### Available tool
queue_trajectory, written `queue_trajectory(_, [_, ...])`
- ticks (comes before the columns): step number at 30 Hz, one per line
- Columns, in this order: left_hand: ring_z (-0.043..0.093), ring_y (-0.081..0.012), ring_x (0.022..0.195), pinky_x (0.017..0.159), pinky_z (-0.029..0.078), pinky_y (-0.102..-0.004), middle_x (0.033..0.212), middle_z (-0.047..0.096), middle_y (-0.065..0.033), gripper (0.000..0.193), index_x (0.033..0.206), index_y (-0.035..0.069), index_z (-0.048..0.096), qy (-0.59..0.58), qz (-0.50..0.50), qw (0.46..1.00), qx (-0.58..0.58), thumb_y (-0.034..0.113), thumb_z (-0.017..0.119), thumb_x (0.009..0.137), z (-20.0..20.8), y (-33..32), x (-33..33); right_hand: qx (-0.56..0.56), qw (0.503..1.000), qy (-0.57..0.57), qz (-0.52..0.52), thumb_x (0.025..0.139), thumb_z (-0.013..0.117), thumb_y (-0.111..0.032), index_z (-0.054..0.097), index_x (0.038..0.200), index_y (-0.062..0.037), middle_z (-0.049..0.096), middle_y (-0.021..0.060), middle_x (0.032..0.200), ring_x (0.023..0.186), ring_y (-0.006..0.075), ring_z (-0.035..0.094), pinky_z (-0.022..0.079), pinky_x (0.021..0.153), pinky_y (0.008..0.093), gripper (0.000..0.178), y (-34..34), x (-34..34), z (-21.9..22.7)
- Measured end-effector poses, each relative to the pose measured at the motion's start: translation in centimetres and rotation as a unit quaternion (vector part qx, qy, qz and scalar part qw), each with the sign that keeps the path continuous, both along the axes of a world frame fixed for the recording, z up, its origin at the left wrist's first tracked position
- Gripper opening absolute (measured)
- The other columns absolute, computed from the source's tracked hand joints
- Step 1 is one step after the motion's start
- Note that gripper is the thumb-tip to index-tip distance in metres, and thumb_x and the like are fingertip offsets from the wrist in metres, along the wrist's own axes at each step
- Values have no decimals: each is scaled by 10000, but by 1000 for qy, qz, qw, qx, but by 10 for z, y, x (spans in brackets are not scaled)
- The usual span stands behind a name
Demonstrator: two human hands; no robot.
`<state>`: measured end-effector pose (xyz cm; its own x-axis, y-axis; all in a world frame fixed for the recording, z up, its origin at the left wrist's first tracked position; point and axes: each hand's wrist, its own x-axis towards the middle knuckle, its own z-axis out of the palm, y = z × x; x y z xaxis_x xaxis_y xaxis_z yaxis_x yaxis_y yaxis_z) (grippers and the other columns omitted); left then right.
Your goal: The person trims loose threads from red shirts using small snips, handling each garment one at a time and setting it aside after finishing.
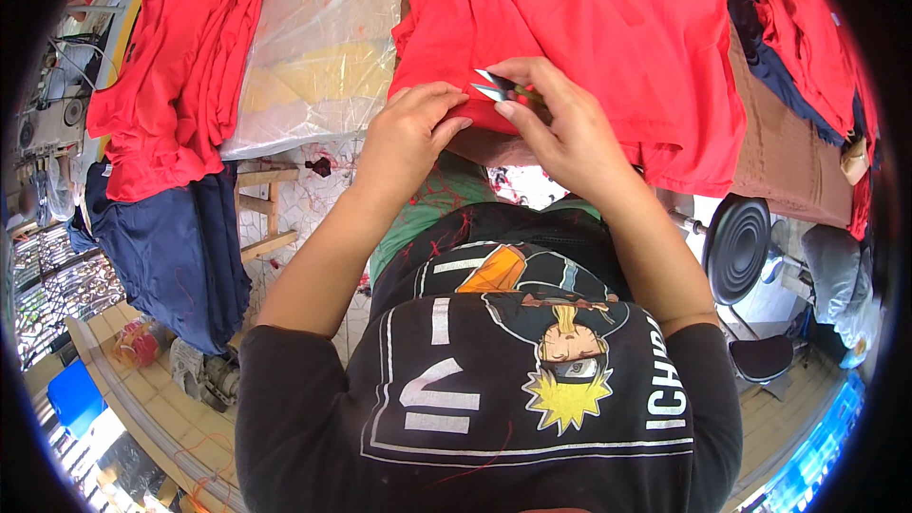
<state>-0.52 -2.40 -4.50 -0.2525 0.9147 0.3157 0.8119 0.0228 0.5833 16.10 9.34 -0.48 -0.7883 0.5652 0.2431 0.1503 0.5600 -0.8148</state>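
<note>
A bright red garment point(608, 28) lies spread in front of me, its near edge hanging toward my lap. At that edge my left hand point(408, 128) is closed, thumb and fingers pinching the red cloth. My right hand point(567, 128) grips a pair of thread snips point(496, 87). Their two pointed blades stand apart and point left toward my left fingertips, just over the cloth. The snips' handle is partly hidden by my fingers.
Left of the garment, a plastic-wrapped board point(309, 66) lies beside another red garment point(185, 57). Navy cloth point(166, 252) hangs below that. To the right are a cardboard sheet point(784, 147) and a black round wheel point(737, 249). A wooden frame point(269, 245) stands at lower left.
</note>
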Motion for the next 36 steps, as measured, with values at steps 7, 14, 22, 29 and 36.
queue_trajectory(7, [651, -250, 888, 786, 513, -348, 1012, 670, -113, 218, 1005, 33, 684, 2, 14, 1000, 13, 126, 708, 810, -9, 4, -1, -140, 990, -3, -12, 907, 568, -40, 571, 1073, 21, 677, 176, 952, 906, 265, 677, 510, 793, 344, 177, 7, -6, -37])
queue_trajectory(14, [646, -269, 849, 739, 502, -369, 962, 662, -109, 233, 1025, 73, 682, -35, 8, 999, -9, 171, 699, 814, -1, 10, -3, -194, 981, 27, -12, 911, 572, -49, 583, 1063, 22, 680, 152, 961, 916, 221, 667, 505, 808, 332, 168, 8, -6, -43])
queue_trajectory(22, [649, -198, 763, 693, 504, -309, 860, 669, -88, 169, 962, 57, 696, -14, 0, 1000, -10, 155, 706, 825, -7, 18, -6, -185, 983, 13, -4, 914, 577, -59, 584, 1069, 20, 677, 146, 974, 920, 208, 655, 498, 820, 321, 174, 8, -5, -39])
queue_trajectory(29, [654, -142, 710, 691, 514, -272, 783, 694, -93, 150, 953, 12, 682, -161, 7, 983, -84, 135, 666, 871, 3, 20, -20, -213, 977, 6, -1, 928, 553, -46, 583, 1075, 18, 678, 126, 971, 924, 180, 655, 499, 822, 306, 164, 10, -4, -38])
queue_trajectory(36, [643, -189, 850, 726, 508, -289, 945, 646, -64, 238, 999, 58, 696, -64, -46, 996, -49, 160, 741, 789, 6, 16, -8, -229, 973, 3, -3, 936, 549, -53, 577, 1096, 16, 671, 111, 988, 915, 156, 642, 496, 810, 297, 176, 11, -4, -38])
